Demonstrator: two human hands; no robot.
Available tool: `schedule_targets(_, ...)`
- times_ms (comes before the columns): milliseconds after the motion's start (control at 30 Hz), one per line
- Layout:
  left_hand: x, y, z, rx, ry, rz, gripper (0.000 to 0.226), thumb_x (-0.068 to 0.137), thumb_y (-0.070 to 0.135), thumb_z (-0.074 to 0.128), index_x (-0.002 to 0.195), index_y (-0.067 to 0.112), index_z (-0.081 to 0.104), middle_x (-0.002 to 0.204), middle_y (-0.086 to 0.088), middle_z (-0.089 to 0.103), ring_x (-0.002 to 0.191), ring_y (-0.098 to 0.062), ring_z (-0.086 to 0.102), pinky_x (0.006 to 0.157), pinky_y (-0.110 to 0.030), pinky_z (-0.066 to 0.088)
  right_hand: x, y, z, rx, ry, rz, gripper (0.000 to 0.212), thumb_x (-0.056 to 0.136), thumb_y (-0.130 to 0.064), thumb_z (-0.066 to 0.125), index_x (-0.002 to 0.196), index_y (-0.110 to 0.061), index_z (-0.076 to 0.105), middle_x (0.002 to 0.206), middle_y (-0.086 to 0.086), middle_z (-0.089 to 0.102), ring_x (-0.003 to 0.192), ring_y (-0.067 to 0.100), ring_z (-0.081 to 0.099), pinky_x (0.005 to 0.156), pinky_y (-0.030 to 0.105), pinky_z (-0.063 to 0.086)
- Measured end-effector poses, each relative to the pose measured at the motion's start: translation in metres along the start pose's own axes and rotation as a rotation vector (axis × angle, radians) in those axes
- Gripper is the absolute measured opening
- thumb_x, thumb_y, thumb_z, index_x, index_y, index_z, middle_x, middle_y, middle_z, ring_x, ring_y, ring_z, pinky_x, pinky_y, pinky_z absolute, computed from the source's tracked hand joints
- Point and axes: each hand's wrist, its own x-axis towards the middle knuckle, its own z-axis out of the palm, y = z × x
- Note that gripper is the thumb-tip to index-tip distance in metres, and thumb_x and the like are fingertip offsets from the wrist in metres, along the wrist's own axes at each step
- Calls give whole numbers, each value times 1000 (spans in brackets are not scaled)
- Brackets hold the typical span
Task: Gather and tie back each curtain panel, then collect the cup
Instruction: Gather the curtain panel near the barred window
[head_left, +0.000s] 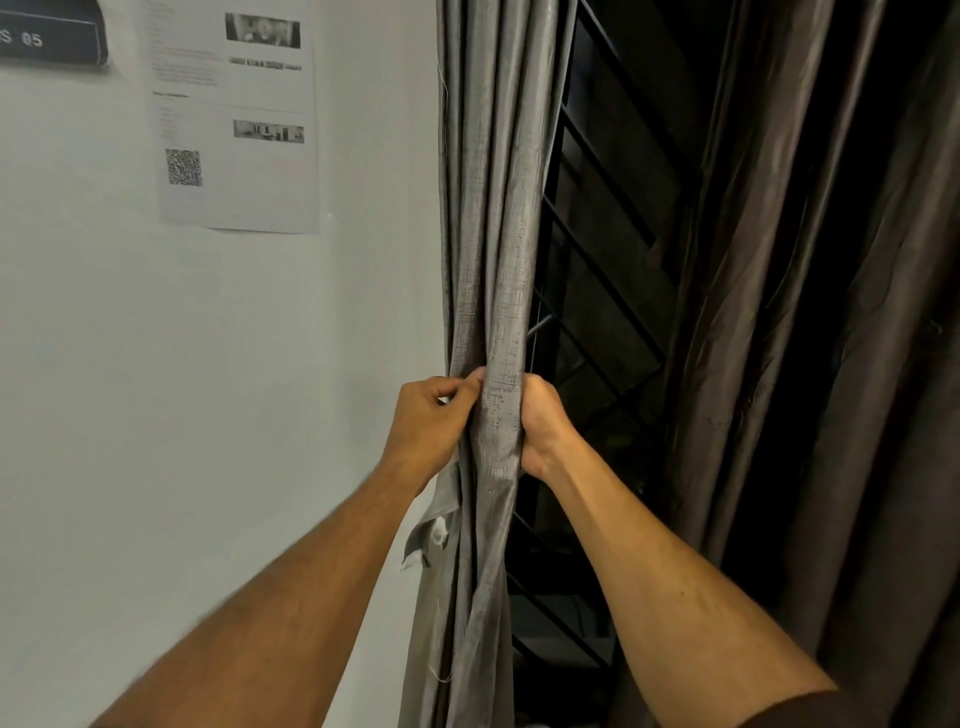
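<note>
A grey curtain panel (496, 208) hangs bunched into narrow folds beside the white wall. My left hand (428, 415) pinches its left folds at about mid-height. My right hand (543, 421) grips the bundle from the right, fingers wrapped behind the cloth. A grey tie-back strip (434, 530) with a pale patch dangles at the curtain's left edge, below my left hand. A second, darker curtain panel (810, 312) hangs loose on the right. No cup is in view.
A dark window with a black metal grille (608, 260) shows between the two panels. A printed sheet with a QR code (234, 114) is stuck to the white wall (156, 389), and a dark sign (49, 34) sits at the top left.
</note>
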Motion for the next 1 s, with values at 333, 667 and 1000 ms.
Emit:
schedule_targets(333, -4, -9, -14, 262, 99, 191, 26, 96, 16, 68, 72, 6, 70, 64, -8, 61, 55, -14, 47, 58, -32, 41, 14, 4, -12, -24, 242, -47, 28, 99, -20, 52, 109, -6, 74, 97, 13, 79, 93, 26, 76, 82, 42, 64)
schedule_targets(667, -24, -10, -14, 154, 156, 226, 24, 95, 27, 73, 107, 30, 53, 78, 13, 74, 66, -5, 72, 58, -13, 53, 18, 21, 16, -88, 124, -121, 25, 94, -16, 63, 118, -17, 56, 97, 9, 77, 87, 20, 77, 74, 32, 62)
schedule_targets(1000, -24, -4, -17, 152, 191, 124, 37, 92, 39, 75, 115, 32, 48, 77, 10, 75, 62, -4, 69, 57, -18, 54, -16, 31, 10, -603, 270, -482, 18, 98, -30, 67, 92, -14, 61, 95, 1, 63, 81, 10, 63, 77, 30, 54)
